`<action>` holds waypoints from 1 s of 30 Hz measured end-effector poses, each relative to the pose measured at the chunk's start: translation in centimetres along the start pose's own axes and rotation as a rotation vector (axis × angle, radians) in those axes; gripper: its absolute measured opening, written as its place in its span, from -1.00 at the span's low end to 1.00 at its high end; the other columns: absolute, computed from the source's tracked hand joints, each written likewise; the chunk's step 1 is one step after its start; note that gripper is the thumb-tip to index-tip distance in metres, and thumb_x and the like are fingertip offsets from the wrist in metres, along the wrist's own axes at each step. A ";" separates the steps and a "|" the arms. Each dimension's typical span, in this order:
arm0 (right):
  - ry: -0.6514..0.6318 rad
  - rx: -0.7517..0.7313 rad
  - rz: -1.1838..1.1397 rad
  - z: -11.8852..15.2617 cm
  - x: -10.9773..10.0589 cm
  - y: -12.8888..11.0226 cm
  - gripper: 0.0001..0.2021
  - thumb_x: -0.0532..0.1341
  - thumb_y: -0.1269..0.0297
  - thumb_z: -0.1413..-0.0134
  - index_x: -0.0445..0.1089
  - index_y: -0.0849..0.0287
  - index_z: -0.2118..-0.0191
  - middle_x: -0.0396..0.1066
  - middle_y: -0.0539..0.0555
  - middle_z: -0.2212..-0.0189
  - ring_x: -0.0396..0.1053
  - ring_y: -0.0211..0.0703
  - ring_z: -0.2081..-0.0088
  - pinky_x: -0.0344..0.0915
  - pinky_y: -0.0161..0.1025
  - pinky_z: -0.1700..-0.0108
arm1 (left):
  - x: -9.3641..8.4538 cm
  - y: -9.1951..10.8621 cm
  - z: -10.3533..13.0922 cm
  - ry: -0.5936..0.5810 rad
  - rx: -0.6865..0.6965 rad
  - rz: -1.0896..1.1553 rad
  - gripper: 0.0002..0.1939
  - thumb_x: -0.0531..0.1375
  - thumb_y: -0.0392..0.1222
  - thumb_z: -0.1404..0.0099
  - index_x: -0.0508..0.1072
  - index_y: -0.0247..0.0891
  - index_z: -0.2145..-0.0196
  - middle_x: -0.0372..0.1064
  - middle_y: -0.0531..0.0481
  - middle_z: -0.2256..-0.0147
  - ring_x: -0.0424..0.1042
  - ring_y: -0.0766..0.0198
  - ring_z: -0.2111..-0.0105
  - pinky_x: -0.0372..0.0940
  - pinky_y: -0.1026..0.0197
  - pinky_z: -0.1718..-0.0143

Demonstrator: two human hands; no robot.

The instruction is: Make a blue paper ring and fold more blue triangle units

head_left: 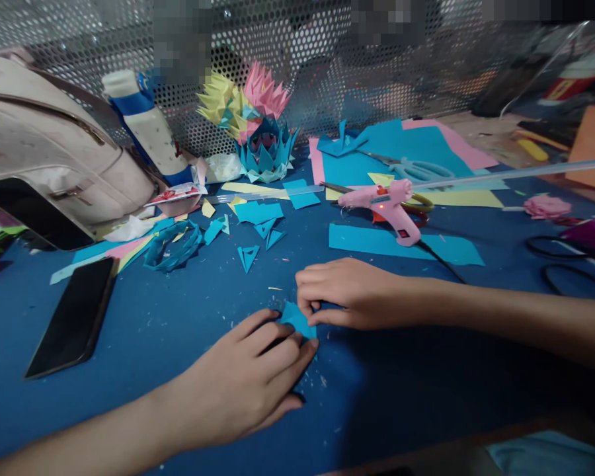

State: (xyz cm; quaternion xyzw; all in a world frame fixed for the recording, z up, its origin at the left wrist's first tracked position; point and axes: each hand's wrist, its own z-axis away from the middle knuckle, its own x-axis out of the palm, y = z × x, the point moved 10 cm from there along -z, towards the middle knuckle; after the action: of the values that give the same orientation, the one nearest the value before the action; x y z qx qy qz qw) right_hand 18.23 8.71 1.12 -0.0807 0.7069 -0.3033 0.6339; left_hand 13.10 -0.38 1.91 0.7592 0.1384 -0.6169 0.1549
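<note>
A small piece of blue paper (293,317) lies on the table between my hands. My left hand (258,377) rests over its near left side, fingers spread and bent, fingertips pressing on the paper. At the paper's right edge, my right hand (350,291) is closed, thumb and forefinger pinching it. Part of the sheet is hidden under my fingers. Just beyond are folded blue paper triangles (248,257). A pink hot glue gun (384,205) with a lit orange light sits past my right hand, near a blue paper strip (406,244).
Folded paper flowers (265,149) stand against a perforated metal panel (307,39). Scissors (416,170) lie on coloured sheets (426,145) behind the glue gun. To the left are a phone (74,317), a pale backpack (54,139), a bottle (153,132) and a blue paper ring (173,246).
</note>
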 end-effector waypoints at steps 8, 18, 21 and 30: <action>-0.007 -0.010 0.018 0.0 0.0 -0.2 -0.92 0.20 0.31 -0.30 0.39 0.16 0.24 0.36 -0.01 0.29 0.30 -0.23 0.23 0.09 -0.30 0.28 | -0.4 -0.1 0.0 0.033 0.011 0.027 -0.56 -0.05 -0.09 -0.56 0.32 -0.46 -0.18 0.43 -0.12 0.04 0.35 0.04 0.02 0.17 -0.12 -0.18; -0.020 -0.011 0.022 0.0 0.0 -0.2 -0.90 0.18 0.29 -0.32 0.39 0.17 0.24 0.37 0.02 0.28 0.30 -0.21 0.24 0.09 -0.29 0.28 | -1.0 -0.2 0.0 0.042 0.019 0.032 -0.62 -0.02 -0.10 -0.55 0.37 -0.35 -0.15 0.44 -0.12 0.07 0.40 0.07 0.04 0.20 -0.11 -0.19; -0.029 -0.002 0.015 0.0 0.1 -0.1 -0.92 0.19 0.31 -0.31 0.39 0.17 0.24 0.37 0.01 0.28 0.30 -0.21 0.24 0.09 -0.30 0.29 | -1.0 -0.3 0.0 0.032 0.020 0.034 -0.63 0.02 -0.10 -0.54 0.38 -0.33 -0.15 0.44 -0.13 0.07 0.41 0.09 0.03 0.21 -0.11 -0.19; -0.029 -0.006 0.021 0.0 0.1 -0.1 -0.93 0.20 0.33 -0.30 0.39 0.18 0.24 0.36 0.00 0.28 0.30 -0.23 0.23 0.08 -0.30 0.28 | -1.2 -0.2 0.3 0.065 0.052 0.017 -0.63 0.02 -0.08 -0.54 0.38 -0.26 -0.17 0.44 -0.15 0.08 0.39 0.10 -0.03 0.24 -0.08 -0.20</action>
State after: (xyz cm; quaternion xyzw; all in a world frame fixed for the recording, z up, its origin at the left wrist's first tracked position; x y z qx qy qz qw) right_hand 18.20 8.58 1.12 -0.0794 0.6992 -0.2932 0.6472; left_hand 12.54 -0.36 3.02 0.7837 0.1205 -0.5940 0.1358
